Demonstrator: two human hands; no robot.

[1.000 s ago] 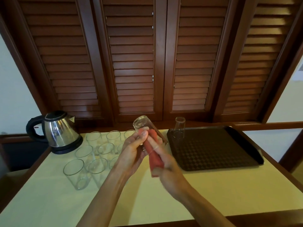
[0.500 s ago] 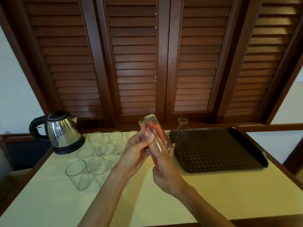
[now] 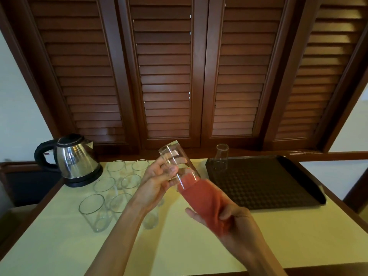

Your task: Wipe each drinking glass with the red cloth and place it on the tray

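My left hand [image 3: 159, 180] grips a clear drinking glass [image 3: 175, 158], tilted with its base up and away from me, above the table's middle. My right hand [image 3: 229, 218] holds the red cloth [image 3: 201, 200], whose upper end sits inside the glass's mouth. A dark tray [image 3: 288, 188] lies to the right with one glass [image 3: 221, 158] standing upside down at its far left corner. Several more glasses [image 3: 111, 188] stand upright in a cluster on the left.
A steel electric kettle [image 3: 73, 160] stands at the back left on the pale tabletop [image 3: 179, 246]. Dark wooden louvred doors [image 3: 165, 76] rise right behind the table. The table has a raised wooden edge.
My right hand has drawn back toward me, pulling most of the red cloth out of the glass. The left hand keeps the glass tilted in nearly the same place.
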